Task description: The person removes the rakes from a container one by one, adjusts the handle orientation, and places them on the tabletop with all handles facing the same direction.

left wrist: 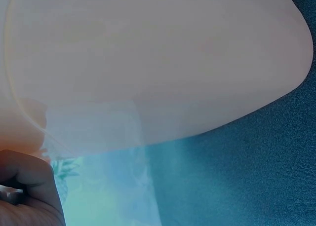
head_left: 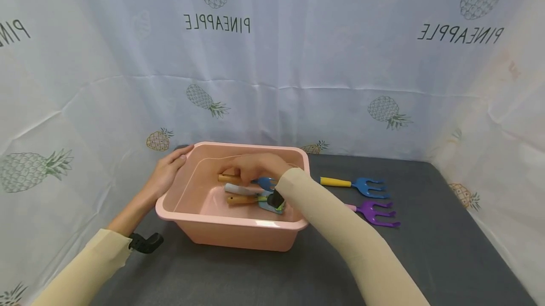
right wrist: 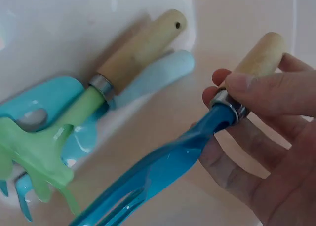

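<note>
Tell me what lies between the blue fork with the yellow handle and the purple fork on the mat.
Nothing: in the head view only bare dark mat separates the blue fork from the purple fork.

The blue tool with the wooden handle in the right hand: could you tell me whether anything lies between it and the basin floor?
Nothing visible does directly beneath the blue tool that the right hand holds; the green rake and light-blue tool lie beside it on the basin floor.
</note>
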{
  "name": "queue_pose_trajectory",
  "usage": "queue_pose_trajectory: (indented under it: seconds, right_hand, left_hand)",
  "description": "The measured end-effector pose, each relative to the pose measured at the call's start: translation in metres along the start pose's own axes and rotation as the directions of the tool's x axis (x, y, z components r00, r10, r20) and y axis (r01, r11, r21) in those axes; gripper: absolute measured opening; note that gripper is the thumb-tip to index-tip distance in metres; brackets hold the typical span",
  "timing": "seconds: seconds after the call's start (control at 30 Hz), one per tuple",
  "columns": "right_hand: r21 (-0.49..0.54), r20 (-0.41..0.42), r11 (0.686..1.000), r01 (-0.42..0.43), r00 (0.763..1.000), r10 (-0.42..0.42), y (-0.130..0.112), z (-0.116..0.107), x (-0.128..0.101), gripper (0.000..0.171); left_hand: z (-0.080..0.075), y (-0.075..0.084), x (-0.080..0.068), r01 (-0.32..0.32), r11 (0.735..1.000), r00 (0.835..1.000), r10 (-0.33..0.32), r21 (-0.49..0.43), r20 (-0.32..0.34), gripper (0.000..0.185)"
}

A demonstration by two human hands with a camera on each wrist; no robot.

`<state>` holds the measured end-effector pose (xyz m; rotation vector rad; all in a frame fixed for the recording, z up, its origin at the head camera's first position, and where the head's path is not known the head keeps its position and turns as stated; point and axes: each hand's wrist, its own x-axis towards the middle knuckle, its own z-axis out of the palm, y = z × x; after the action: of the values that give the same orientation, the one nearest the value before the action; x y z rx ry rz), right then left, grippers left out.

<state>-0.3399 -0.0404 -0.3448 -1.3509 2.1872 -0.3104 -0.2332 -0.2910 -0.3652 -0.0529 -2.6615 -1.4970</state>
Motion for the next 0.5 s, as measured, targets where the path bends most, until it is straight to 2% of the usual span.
queue_pose_trajectory:
  seconds: [0.13, 0.23, 0.5]
  right_hand:
    - [-0.047, -0.024, 0.998, 0.049, 0.998, -0.05, -0.004, -0.006, -0.005, 0.084]
    - [-0.045, -0.05, 0.996, 0.083, 0.995, -0.085, -0.011, -0.012, -0.011, 0.084]
    - [-0.077, -0.07, 0.995, 0.062, 0.995, -0.068, -0.031, -0.025, -0.036, 0.085]
  left_hand:
    - [0.0, 0.001, -0.001, 0.002, 1.0, 1.0, -0.002, -0.004, 0.002, 0.052]
    - [-0.001, 0.001, -0.001, 0.0, 1.0, 1.0, 0.0, -0.002, 0.002, 0.052]
    - [-0.001, -0.002, -0.001, -0.003, 1.0, 1.0, 0.003, -0.005, 0.004, 0.052]
